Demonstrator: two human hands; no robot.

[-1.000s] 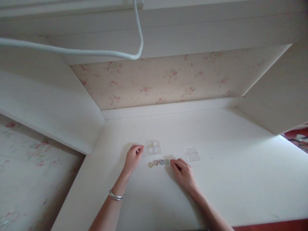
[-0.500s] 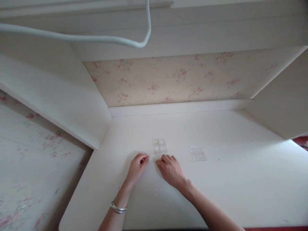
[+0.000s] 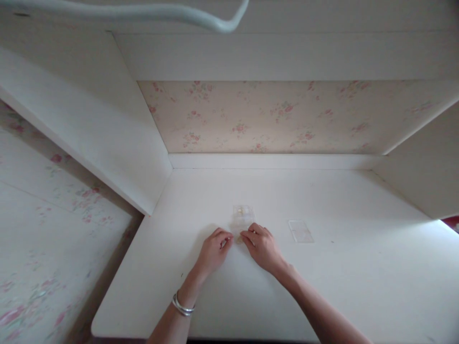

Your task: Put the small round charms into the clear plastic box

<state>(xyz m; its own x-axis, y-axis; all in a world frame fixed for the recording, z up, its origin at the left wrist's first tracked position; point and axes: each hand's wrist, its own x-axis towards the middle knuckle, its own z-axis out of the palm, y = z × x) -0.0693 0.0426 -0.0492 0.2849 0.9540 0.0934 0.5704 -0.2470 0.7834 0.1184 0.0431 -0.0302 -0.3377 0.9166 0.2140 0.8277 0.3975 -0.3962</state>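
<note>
While fingertips meet below clear box [image 3: 244, 214], left hand [image 3: 214, 248], right hand [image 3: 263, 246] grip unclear; no writing legible.

Surface: white painted desk top [image 3: 322, 286].
Back wall: cream floral wallpaper panel [image 3: 272, 117].
Overhead: pale looping cable [image 3: 201, 16].
Right of centre: flat clear plastic lid [image 3: 300, 231].

Bare forearms; silver bangles [image 3: 183, 307] on left wrist.

white desk [image 3: 322, 286] | clear box [image 3: 243, 216] | clear lid [image 3: 300, 231] well apart
</note>
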